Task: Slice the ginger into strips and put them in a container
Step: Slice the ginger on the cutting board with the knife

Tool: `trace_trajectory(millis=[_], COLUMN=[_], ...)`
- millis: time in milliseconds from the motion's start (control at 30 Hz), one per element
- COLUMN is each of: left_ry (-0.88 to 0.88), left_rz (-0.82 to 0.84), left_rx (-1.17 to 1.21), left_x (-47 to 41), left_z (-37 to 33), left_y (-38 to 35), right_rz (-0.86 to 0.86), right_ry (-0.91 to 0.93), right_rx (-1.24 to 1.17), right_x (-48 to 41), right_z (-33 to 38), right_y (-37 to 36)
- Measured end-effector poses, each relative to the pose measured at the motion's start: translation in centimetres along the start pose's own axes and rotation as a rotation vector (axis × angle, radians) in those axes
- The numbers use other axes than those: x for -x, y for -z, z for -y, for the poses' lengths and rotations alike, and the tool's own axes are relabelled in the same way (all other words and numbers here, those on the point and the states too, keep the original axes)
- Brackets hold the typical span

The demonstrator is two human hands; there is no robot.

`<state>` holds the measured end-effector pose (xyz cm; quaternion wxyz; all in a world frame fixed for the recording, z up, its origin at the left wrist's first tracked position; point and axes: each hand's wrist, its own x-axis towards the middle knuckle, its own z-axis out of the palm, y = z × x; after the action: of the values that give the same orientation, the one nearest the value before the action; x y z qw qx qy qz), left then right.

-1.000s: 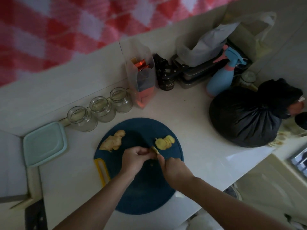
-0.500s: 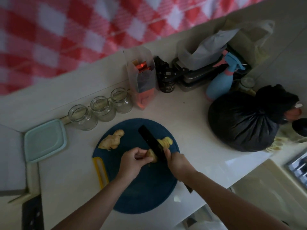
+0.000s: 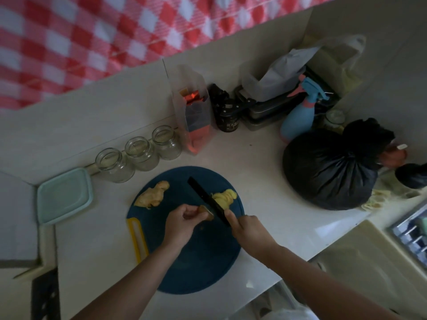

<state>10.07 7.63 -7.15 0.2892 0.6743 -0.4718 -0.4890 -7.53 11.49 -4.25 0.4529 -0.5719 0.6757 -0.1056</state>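
On a dim pale bench (image 3: 265,162), the left grip (image 3: 182,225) is pinching ginger (image 3: 206,212) on the blue board (image 3: 196,262); the right grip (image 3: 248,229) is clasping a knife (image 3: 205,198), handle hidden, slices (image 3: 225,197) just beyond.

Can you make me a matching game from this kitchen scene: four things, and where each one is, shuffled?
Things
1 knife
2 ginger slices
3 glass jars
4 black bag

Places
A in a row by the back wall
B gripped by the right hand
C piled on the blue board
D on the counter, far right

Pairs: 1-B; 2-C; 3-A; 4-D
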Motion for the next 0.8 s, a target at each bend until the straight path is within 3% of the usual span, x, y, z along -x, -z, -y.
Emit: trace_trajectory(millis=[367, 800], left_ry=[0.044, 0.018], left_rz=[0.046, 0.068], left_rx=[-0.022, -0.060], left_x=[-0.6, -0.7], left_z=[-0.2, 0.1], left_y=[0.5, 0.9], right_rz=[-0.046, -0.057], right_ry=[0.133, 0.138], right_rx=[0.064, 0.204], right_x=[1.0, 1.8], right_z=[-0.2, -0.1], right_y=[-1.2, -2.9])
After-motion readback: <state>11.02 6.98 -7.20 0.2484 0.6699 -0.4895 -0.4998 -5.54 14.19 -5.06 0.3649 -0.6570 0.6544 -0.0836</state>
